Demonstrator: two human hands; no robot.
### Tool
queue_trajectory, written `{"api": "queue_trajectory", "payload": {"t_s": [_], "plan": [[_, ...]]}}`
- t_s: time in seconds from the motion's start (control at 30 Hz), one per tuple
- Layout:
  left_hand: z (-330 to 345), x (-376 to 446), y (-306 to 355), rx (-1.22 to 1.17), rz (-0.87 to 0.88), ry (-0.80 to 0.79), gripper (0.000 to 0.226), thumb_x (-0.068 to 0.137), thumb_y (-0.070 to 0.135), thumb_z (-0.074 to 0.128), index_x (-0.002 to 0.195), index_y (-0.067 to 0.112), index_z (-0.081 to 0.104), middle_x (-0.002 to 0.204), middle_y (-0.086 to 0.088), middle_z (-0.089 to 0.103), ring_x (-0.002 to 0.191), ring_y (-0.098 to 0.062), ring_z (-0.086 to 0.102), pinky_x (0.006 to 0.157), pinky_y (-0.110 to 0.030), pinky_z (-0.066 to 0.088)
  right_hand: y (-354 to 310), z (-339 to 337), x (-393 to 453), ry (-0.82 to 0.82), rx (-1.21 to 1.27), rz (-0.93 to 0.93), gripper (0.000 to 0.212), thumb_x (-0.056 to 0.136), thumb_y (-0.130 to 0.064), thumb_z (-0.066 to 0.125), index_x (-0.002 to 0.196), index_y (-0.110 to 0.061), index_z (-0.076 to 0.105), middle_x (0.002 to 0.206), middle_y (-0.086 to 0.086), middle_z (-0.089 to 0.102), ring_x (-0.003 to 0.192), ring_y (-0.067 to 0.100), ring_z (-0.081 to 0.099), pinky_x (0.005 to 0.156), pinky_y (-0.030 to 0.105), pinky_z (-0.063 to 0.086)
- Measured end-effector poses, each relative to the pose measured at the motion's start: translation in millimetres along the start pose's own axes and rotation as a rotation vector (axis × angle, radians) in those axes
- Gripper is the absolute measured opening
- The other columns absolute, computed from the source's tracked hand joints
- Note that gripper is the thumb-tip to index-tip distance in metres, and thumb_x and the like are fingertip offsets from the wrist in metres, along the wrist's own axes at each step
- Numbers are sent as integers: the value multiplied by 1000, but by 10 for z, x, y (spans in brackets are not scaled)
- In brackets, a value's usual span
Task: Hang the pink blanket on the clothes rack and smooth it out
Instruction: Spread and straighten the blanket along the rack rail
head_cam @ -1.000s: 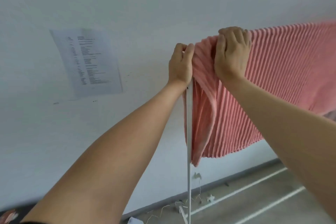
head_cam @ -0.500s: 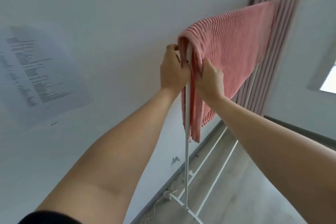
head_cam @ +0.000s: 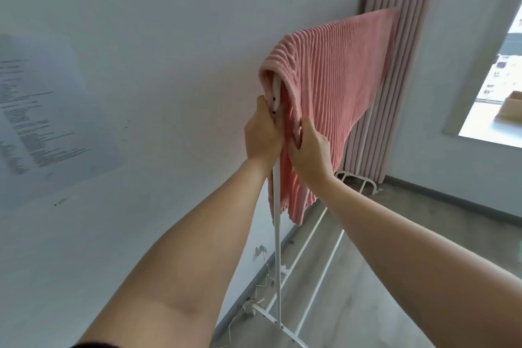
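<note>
The pink ribbed blanket point(head_cam: 330, 74) hangs folded over the top bar of the white clothes rack point(head_cam: 277, 234), its two halves falling on either side of the near upright post. My left hand point(head_cam: 261, 133) presses on the rear half at the post, fingers closed around the fabric edge. My right hand point(head_cam: 309, 147) grips the front half just right of the post, about halfway down. The blanket's lower corner hangs below both hands. The top bar itself is hidden under the fabric.
A white wall with a taped printed sheet point(head_cam: 34, 110) runs close behind the rack. A pink pleated curtain point(head_cam: 401, 37) hangs at the far end, beside a window point(head_cam: 497, 79). Wire hangers point(head_cam: 262, 282) lie by the rack's base on the grey floor.
Both hands have slid down from the blanket's top fold to lower on the hanging halves. The view has swung right, along the rack.
</note>
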State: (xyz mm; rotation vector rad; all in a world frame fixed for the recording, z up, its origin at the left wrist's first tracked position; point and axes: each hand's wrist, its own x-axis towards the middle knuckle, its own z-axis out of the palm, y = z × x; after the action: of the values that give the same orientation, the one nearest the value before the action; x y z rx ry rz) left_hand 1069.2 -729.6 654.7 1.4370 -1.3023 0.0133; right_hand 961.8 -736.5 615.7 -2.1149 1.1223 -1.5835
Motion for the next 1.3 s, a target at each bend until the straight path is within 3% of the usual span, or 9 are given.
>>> {"api": "queue_trajectory", "payload": {"t_s": [0.17,0.33,0.47,0.6,0.67,0.83,1.03,1.13,1.3], "plan": [[58,-232,-355,-54,-48,-96,24,105,33,44,97,12,53,78,5,63,65,-10,60,56,-12,39,218,235,-182,32,-128,179,17,93,-18,59,82,-11,48,67,-3,54,54,13,49,49,20,34],[121,-333,-579,-14,-104,-161,18,99,7,40,88,10,54,87,-7,63,75,-17,56,62,-17,37,374,332,-239,8,-256,247,20,89,-11,54,72,-12,45,79,4,55,78,24,47,71,35,44],[147,-379,-619,-84,-206,-188,3,98,12,43,100,12,46,91,-7,62,79,-22,60,68,-32,46,369,378,-335,-92,-279,195,22,91,-10,57,75,-13,41,77,1,52,69,22,47,64,32,37],[167,-455,-602,-60,-191,-355,28,95,18,57,122,10,55,104,-4,69,88,-20,65,81,-30,55,390,377,-539,-156,-205,194,14,94,-5,50,82,-10,45,70,0,56,57,19,52,51,28,36],[194,-466,-627,-16,-155,-325,15,93,17,58,106,10,63,97,-3,69,84,-18,63,76,-31,53,367,366,-586,-159,-196,199,10,91,-1,48,83,-6,44,65,2,55,55,23,52,47,35,39],[136,-462,-717,54,-186,-218,15,91,28,64,79,19,61,75,11,65,66,-4,60,60,-13,42,250,370,-544,-107,-131,200,13,95,-6,51,88,-12,42,63,-8,49,51,6,45,46,16,27],[103,-509,-704,34,-160,-169,12,87,19,68,80,17,59,78,6,67,70,-13,62,65,-18,48,365,418,-629,-135,-121,290,38,94,-14,57,63,-23,37,58,-9,48,50,9,42,49,24,28],[61,-570,-738,63,-15,-157,10,89,14,66,83,14,57,78,5,63,68,-10,55,62,-8,38,389,448,-720,-169,-149,346,42,92,-10,57,59,-24,37,54,-13,46,48,2,39,47,15,28],[13,-575,-784,135,84,-61,10,87,4,57,80,8,50,74,-3,53,64,-20,48,60,-30,43,346,482,-823,-293,-204,423,40,94,-7,53,59,-20,38,54,-8,46,49,16,47,42,15,32]]}}
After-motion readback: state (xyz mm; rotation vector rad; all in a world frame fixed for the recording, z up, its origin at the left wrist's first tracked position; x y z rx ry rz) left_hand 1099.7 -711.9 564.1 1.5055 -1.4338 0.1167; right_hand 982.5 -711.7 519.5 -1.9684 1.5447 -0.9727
